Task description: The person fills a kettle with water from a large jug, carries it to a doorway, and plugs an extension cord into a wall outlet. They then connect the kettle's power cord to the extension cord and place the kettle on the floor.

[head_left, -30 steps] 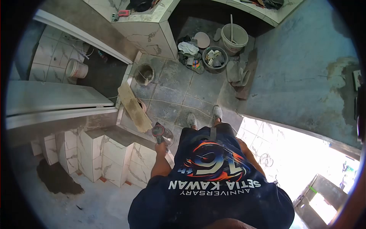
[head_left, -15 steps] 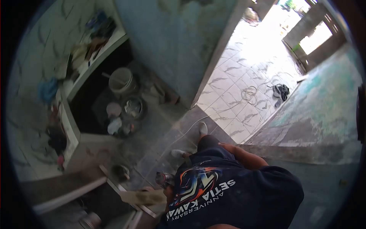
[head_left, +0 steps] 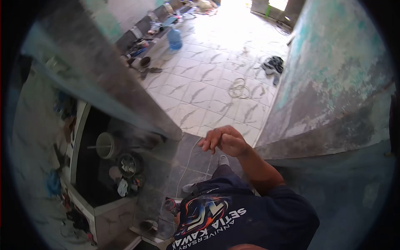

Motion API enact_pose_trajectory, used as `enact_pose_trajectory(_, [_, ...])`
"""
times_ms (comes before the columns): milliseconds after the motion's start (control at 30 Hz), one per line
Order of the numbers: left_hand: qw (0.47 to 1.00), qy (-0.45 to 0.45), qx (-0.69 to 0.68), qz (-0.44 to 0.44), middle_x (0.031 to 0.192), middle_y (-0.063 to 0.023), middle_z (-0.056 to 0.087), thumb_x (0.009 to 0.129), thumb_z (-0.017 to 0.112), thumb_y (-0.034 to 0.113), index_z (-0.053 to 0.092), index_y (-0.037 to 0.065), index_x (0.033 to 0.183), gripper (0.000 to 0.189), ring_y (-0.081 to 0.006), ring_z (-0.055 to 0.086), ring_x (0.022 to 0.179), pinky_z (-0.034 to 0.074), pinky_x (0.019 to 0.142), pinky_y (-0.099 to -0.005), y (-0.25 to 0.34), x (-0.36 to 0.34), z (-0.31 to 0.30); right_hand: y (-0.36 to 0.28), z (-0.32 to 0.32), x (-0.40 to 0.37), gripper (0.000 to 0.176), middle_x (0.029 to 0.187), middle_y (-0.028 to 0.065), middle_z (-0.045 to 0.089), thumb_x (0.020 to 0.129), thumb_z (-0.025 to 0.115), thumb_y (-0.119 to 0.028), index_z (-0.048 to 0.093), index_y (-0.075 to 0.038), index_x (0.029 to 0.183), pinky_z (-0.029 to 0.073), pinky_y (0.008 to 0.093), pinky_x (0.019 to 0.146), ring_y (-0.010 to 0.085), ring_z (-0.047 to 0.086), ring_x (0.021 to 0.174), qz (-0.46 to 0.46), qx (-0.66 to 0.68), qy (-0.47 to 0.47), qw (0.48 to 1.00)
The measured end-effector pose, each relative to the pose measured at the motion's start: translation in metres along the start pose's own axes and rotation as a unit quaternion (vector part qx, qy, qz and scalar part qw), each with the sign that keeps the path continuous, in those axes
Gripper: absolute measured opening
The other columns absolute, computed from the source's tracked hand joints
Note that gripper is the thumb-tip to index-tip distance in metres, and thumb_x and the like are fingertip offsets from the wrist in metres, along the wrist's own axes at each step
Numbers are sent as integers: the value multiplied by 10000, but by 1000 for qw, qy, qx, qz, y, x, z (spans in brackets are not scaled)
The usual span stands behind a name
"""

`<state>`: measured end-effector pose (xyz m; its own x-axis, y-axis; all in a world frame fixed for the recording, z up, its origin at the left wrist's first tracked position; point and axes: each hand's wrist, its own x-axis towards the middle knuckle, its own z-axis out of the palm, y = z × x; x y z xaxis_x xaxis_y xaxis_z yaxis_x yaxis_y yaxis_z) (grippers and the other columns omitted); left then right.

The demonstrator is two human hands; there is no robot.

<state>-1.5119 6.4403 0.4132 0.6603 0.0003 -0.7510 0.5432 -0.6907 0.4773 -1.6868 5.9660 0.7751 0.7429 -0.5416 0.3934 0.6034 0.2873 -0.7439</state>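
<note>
My right hand is raised in front of me over the floor by the doorway. Its fingers are loosely bent and a little apart, with nothing visible in them. Low at my left side, my left hand is mostly hidden by my dark printed shirt. It is closed on a power tool with a round reddish part, whose exact kind I cannot tell. A pale cord runs from near the tool over the grey floor tiles towards the doorway.
Left, a low counter borders a recess with a bucket and a black basin. Beyond the doorway, marbled tiles hold a coiled cord, a dark cloth bundle and a blue water jug. A patchy wall stands right.
My right hand has risen from beside my thigh to in front of me. The view has turned towards the doorway, showing more of the tiled room and less of the counter.
</note>
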Motion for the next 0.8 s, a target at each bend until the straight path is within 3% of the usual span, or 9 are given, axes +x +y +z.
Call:
enact_pose_trajectory(33, [1000,-18,19,12,730,-163,680,745,665,278,701,-10,872,317,-279,665,660,501,606,-434,6,-9,17,-33,11,10,437,887,173,703,1009,534,-427,699,-34,913,480,507,969,221,675,781,-87,38,-39,995])
enact_pose_trajectory(100, [996,-59,61,35,732,-162,681,746,665,280,701,-11,874,320,-279,667,663,502,609,-432,13,-27,46,-85,24,22,466,838,144,713,978,549,-475,702,-49,870,489,461,953,207,663,708,-229,111,-131,958])
enact_pose_trajectory(167, [988,-102,99,59,735,-160,681,748,666,282,701,-12,876,323,-279,668,666,503,612,-431,20,-45,74,-138,38,20,485,777,124,700,965,566,-524,692,-72,838,442,511,1015,197,646,614,-289,176,-213,917])
enact_pose_trajectory(267, [969,-173,150,95,738,-159,683,749,668,286,701,-14,878,328,-279,669,671,504,617,-430,34,-87,115,-186,40,24,517,720,106,671,965,555,-551,674,-70,819,517,473,900,181,617,550,-376,186,-347,839])
enact_pose_trajectory(633, [851,-427,228,201,749,-152,688,756,673,298,700,-20,887,345,-279,676,687,508,635,-423,83,-309,280,-205,13,-17,482,668,100,640,993,529,-481,657,-59,798,528,431,786,157,568,493,-327,282,-216,876])
enact_pose_trajectory(800, [811,-486,230,232,755,-149,690,759,675,303,699,-23,891,352,-279,678,695,510,643,-421,96,-361,304,-232,1,-27,470,644,97,626,1005,518,-449,650,-54,788,533,412,735,145,546,467,-347,251,-203,881])
